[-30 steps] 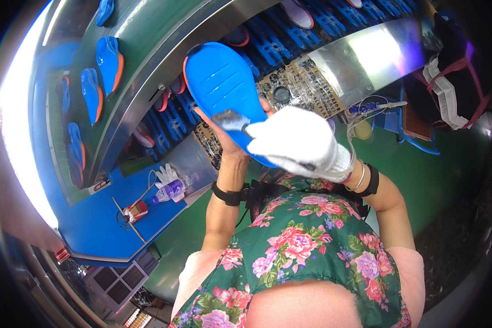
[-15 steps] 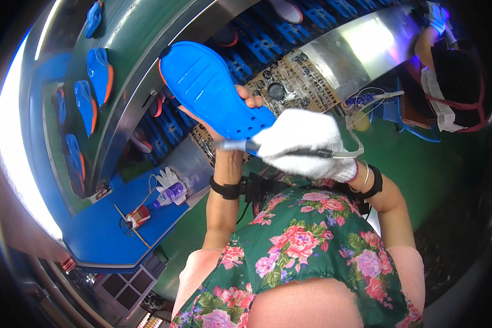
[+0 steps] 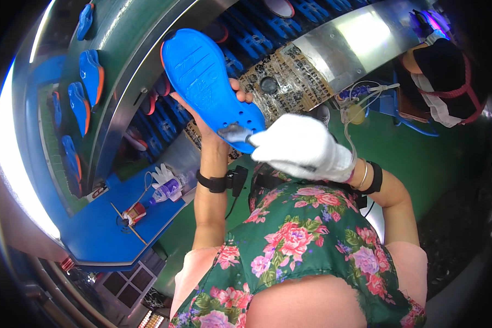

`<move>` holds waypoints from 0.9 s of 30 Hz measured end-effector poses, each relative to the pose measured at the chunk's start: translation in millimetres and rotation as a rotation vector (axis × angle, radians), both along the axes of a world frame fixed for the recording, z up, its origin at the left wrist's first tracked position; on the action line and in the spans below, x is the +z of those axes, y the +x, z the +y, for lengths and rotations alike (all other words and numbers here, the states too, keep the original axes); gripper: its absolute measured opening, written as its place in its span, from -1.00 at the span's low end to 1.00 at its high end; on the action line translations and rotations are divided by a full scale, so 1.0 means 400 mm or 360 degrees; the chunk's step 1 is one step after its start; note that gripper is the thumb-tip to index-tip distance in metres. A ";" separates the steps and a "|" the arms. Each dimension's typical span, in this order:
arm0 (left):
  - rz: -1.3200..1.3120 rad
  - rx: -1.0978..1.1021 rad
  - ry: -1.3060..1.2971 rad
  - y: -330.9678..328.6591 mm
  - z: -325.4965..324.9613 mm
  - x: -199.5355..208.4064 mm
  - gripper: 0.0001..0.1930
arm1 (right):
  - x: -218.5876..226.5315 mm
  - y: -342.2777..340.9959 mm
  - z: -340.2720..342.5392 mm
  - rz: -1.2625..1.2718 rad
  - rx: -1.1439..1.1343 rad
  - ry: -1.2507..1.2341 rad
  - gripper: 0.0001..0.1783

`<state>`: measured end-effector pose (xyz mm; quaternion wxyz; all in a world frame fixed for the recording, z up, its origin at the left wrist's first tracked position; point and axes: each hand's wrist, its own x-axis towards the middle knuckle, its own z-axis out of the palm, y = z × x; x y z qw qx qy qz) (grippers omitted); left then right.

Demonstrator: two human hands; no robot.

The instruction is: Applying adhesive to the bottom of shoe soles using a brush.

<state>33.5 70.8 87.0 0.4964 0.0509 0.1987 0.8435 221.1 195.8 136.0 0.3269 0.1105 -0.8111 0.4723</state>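
Note:
A large blue insole (image 3: 202, 71) with an orange edge is tilted up in front of me, its ridged wide end away from me and its holed narrow end near. My bare left hand (image 3: 204, 124) grips it from behind, thumb side at the left edge and fingertips curled over the right edge. In a white knitted glove, my right hand (image 3: 300, 146) is closed around a brush (image 3: 236, 134). The brush's bristles lie over the narrow end, just below the holes. Most of its handle is hidden by the glove.
Similar blue insoles (image 3: 80, 107) ride a green belt at the left. A blue table (image 3: 101, 232) carries a purple-labelled bottle (image 3: 167, 189), a white glove and a red can. Cardboard (image 3: 298, 76) with a round black piece (image 3: 269, 85) lies ahead; a co-worker (image 3: 448, 82) is at right.
The brush has moved from in front of the left wrist onto the insole's narrow end. My left hand and the insole have shifted slightly up and left in view.

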 end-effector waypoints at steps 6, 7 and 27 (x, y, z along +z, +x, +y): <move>-0.0085 -0.0323 0.0093 -0.017 -0.014 -0.001 0.19 | 0.020 0.017 0.022 -0.0321 0.0374 -0.0619 -0.79; -0.0080 -0.0440 0.0055 -0.019 -0.012 -0.002 0.20 | 0.010 0.016 0.025 -0.0177 0.0257 -0.0421 -0.75; -0.0012 -0.1030 -0.0311 -0.111 -0.002 -0.029 0.21 | -0.034 -0.033 0.041 -0.0358 0.0310 -0.0381 -0.84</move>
